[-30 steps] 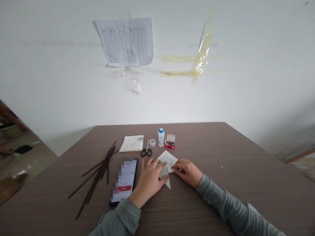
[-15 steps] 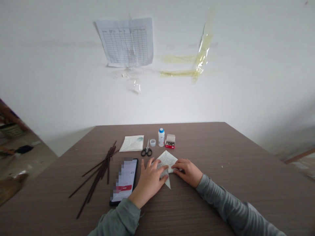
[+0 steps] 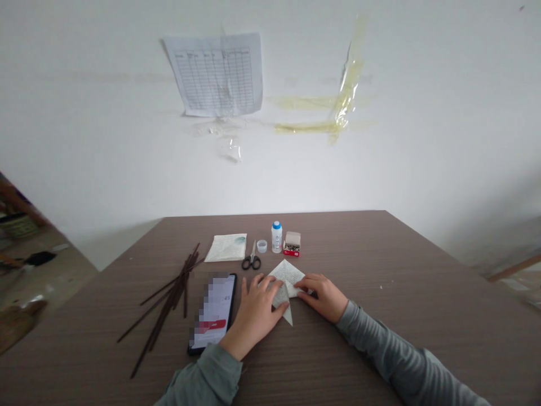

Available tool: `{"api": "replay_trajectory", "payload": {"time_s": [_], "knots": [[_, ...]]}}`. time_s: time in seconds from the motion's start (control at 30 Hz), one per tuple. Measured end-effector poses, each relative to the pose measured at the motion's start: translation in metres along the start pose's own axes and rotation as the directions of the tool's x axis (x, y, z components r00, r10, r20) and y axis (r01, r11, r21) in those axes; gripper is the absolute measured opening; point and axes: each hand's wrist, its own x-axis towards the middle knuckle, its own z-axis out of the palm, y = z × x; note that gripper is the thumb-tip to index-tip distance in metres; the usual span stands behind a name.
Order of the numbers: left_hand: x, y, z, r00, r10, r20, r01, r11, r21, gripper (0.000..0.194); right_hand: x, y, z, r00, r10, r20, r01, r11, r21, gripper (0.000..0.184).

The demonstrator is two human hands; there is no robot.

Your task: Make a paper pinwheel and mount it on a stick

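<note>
An open red-and-white cardboard box (image 3: 292,246) just beyond the folded handwritten cream paper triangle (image 3: 286,280) holds a heap of small metal fasteners, beside a white plastic bottle with a blue cap (image 3: 276,237), on a brown wood-grain table (image 3: 372,248). The triangle lies flat near the table's middle, its long axis running roughly toward the wearer and its creased, overlapping tip pointing that way. The left hand (image 3: 256,311) is spread and pressed flat on the paper's near-left side; the right hand (image 3: 319,296), fingers together, rests on its right corner, and whether it pinches cannot be told.
</note>
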Motion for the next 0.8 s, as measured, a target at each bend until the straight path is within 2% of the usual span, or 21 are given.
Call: {"api": "replay_trajectory", "payload": {"time_s": [0.2,0.37,0.5,0.8], "knots": [[0.001,-0.004,0.000,1.000,-0.009,0.022,0.009,1.000,-0.015,0.051,0.001,-0.005,-0.002,0.998,0.062,-0.001,-0.062,0.995,0.080,0.023],[0.001,-0.011,0.001,1.000,-0.011,0.007,0.011,1.000,-0.022,0.046,-0.001,-0.002,-0.009,0.994,-0.021,0.104,0.012,0.997,0.082,0.007],[0.001,-0.015,0.000,1.000,-0.015,0.018,0.015,1.000,-0.005,0.049,-0.001,0.005,-0.012,0.983,-0.046,0.176,0.036,0.998,0.059,0.012],[0.002,-0.022,-0.006,0.998,0.000,0.067,0.000,1.000,-0.009,0.053,-0.002,0.018,-0.007,0.979,-0.133,0.157,0.120,0.989,0.086,0.013]]}}
